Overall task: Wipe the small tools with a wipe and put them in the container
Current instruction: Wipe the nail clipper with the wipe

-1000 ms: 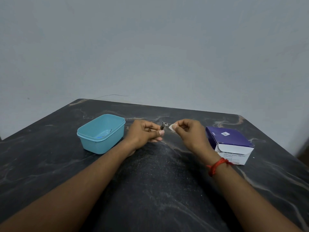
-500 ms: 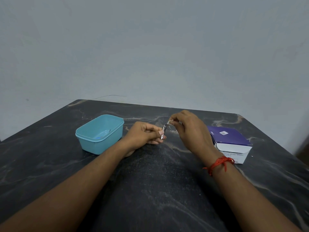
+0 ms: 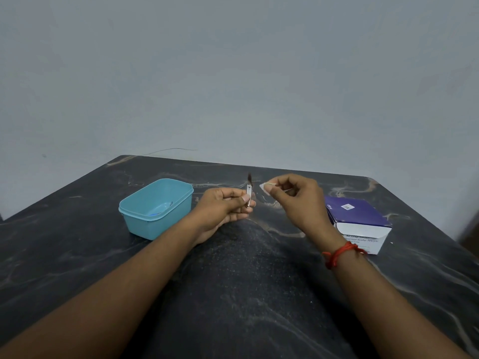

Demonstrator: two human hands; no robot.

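My left hand (image 3: 225,206) pinches a small metal tool (image 3: 249,193), a slim clipper-like piece standing nearly upright above the table. A short gap to its right, my right hand (image 3: 298,200) pinches a small white wipe (image 3: 265,187) between thumb and forefinger; the wipe is apart from the tool. The light blue plastic container (image 3: 155,208) stands open on the table to the left of my left hand, with something small and blue lying inside it.
A purple and white box of alcohol swabs (image 3: 359,224) lies to the right of my right hand, its flap open toward me. The dark marble table (image 3: 246,294) ends at a grey wall behind. A red thread circles my right wrist.
My right hand, which held the wipe against the tool's tip half a second ago, has pulled back to the right. The tool now stands more upright in my left hand.
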